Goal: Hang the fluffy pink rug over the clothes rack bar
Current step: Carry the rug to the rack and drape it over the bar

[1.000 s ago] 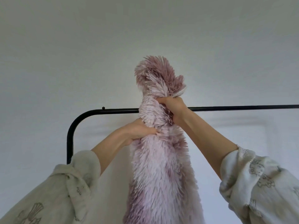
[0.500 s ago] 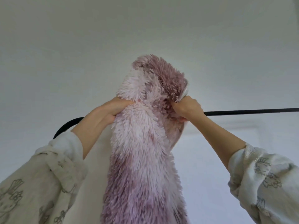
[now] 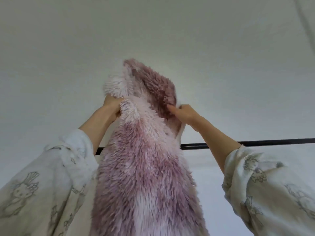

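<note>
A fluffy pink rug (image 3: 144, 159) hangs long and bunched down the middle of the head view. My left hand (image 3: 113, 106) grips its upper left edge, fingers buried in the pile. On the upper right edge my right hand (image 3: 185, 113) pinches the rug, thumb on the fur. Both hands hold the rug's top well above the black clothes rack bar (image 3: 255, 143), which runs horizontally behind the rug and my right forearm. The rug's top end folds over above my hands. The rug hides the bar's middle, and only a short piece shows at its left.
A plain white wall (image 3: 68, 65) fills the background. My white patterned sleeves (image 3: 42, 193) take up both lower corners. A faint wall seam runs down the top right corner.
Both hands have lifted the rug higher and spread apart on its top edge. The bar now sits lower in view, and its curved left corner is hidden behind my left arm.
</note>
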{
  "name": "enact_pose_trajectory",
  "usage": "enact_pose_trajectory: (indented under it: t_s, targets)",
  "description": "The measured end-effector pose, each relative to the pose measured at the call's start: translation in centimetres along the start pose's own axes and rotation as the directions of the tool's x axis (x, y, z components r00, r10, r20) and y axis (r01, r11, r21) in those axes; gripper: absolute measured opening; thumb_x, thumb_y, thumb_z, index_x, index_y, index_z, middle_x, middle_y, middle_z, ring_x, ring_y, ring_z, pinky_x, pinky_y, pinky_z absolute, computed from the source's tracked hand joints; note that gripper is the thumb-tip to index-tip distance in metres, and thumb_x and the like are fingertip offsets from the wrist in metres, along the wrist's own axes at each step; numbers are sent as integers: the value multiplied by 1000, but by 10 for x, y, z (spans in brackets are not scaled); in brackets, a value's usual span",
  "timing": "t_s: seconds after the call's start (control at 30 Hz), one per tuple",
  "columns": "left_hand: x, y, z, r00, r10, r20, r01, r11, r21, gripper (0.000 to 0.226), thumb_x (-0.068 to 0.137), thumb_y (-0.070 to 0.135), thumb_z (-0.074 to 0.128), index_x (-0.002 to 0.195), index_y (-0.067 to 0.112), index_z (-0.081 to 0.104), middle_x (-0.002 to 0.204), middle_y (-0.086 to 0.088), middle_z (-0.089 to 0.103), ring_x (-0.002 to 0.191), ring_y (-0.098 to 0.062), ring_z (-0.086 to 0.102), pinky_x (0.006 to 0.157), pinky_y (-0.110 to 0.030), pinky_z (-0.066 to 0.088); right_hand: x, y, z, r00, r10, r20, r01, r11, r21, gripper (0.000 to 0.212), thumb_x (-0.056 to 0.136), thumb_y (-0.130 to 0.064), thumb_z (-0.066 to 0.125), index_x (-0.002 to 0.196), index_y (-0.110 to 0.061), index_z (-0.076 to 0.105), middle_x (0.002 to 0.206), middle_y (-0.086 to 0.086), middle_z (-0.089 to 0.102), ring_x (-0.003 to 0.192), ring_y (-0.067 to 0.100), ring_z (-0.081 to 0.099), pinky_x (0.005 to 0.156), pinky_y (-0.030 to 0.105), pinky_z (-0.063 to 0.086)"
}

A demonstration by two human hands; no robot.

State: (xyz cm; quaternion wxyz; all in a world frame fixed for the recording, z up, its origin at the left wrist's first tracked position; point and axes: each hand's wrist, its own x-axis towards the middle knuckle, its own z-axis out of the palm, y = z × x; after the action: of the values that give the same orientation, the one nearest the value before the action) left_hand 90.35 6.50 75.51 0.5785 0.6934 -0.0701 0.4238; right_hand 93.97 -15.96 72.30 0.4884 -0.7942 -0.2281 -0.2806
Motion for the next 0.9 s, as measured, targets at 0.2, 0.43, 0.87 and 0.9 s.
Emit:
enact_pose_trajectory:
  t_s: [0.2,0.43,0.87,0.9]
  targets:
    - [-5,-30,-5,849,-442,291,158,737,657,14,83,17,61,87,5,57,89,-11,58,91,-23,53,81,-34,41,-8,31,37,979,73,188,-10,947,-320,47,93,-40,51,59,-7,49,58,4,43,52,17,40,53,25,35]
    - [-21,-29,-10,848,-428,311,129,738,662,21,98,13,39,88,3,55,91,-10,59,80,-22,55,70,-29,44,-49,-5,51,898,-179,403,238,966,-102,47,84,-60,52,68,-15,47,70,4,44,63,19,40,59,26,32]
    - [-50,-19,-27,947,-220,232,-7,710,704,44,87,42,57,60,13,38,56,-3,35,53,-17,33,56,-26,36,-55,-6,65,898,-167,407,240,961,-135,43,92,-38,53,57,-23,33,65,-14,29,59,3,34,61,22,30]
    - [-56,-19,-30,952,-193,237,-23,728,685,46,87,44,55,60,13,38,56,-3,36,53,-18,35,59,-27,39,-55,-6,66,900,-164,404,234,964,-130,41,92,-38,53,58,-24,35,67,-15,31,62,4,37,62,21,31]
